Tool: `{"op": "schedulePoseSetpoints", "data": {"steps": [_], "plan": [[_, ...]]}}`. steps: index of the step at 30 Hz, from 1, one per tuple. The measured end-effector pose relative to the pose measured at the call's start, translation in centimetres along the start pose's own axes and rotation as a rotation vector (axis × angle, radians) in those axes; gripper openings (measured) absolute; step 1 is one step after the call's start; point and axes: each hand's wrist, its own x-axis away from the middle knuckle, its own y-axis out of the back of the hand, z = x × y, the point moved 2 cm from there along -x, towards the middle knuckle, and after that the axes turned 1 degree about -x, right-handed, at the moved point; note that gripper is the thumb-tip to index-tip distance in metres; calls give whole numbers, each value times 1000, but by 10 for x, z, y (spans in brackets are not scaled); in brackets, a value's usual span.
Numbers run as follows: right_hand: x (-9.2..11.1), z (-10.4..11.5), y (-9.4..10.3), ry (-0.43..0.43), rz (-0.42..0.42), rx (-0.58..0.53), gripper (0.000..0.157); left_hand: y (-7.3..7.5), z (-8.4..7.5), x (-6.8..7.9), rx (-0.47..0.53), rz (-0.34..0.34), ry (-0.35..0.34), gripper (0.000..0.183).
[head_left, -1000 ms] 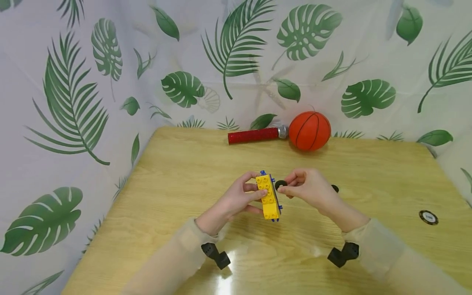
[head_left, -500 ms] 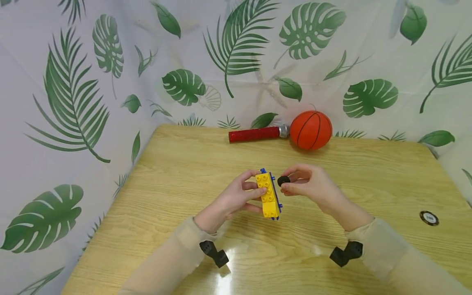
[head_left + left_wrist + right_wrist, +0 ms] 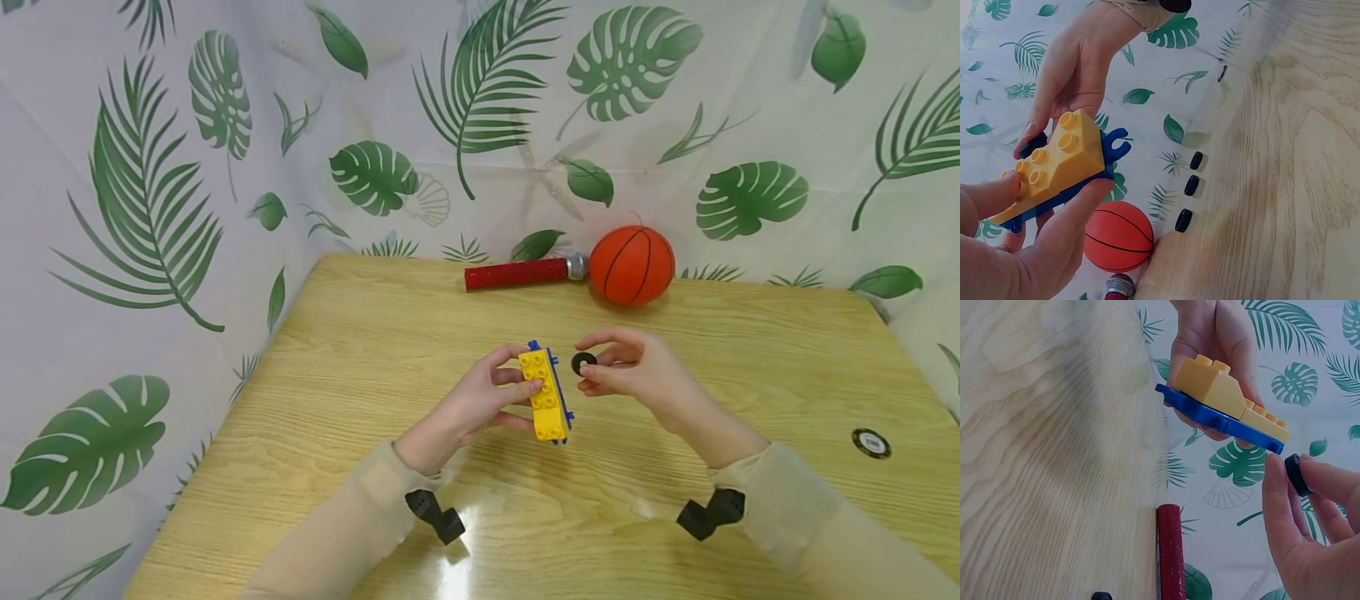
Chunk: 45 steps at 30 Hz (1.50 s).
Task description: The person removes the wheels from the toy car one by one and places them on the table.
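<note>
My left hand [image 3: 480, 396] grips a toy car body built from yellow studded bricks [image 3: 547, 423] on a blue base [image 3: 1200, 417], thumb over the studs. Small blue axle stubs stick out along the side of the base. Between the thumb and fingers of my right hand [image 3: 645, 367] is a small black wheel [image 3: 1297, 475]. The wheel is held beside the car body, a short gap from its blue side. Three more black wheels stand in a row on the table in the left wrist view, the middle one [image 3: 1191, 185] between the others.
A red microphone [image 3: 517, 273] with a silver head lies at the back of the wooden table [image 3: 360, 333], beside an orange toy basketball [image 3: 632, 265]. A black-rimmed poker chip [image 3: 872, 443] lies at the right. Leaf-printed cloth [image 3: 285, 50] hangs behind and along the left side.
My right hand has drawn the wheel slightly right and away from the blue base, turning it between the fingers. My left hand stays nearly still with the car body.
</note>
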Motion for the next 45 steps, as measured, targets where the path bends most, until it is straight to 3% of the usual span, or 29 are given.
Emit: {"op": "schedulePoseSetpoints", "data": {"steps": [22,32,40,45], "plan": [[7,-11,17,9,-38,21,49,-2,-1,0,-25,-18,13,45],[13,-15,26,-44,-107,192,52,-2,0,-1,-25,-8,10,44],[17,-19,34,-27,-91,102,50,-3,-1,-1,-28,-9,16,45],[19,-22,40,-19,-110,146,49,-4,-1,-1,-32,-5,20,46]]}}
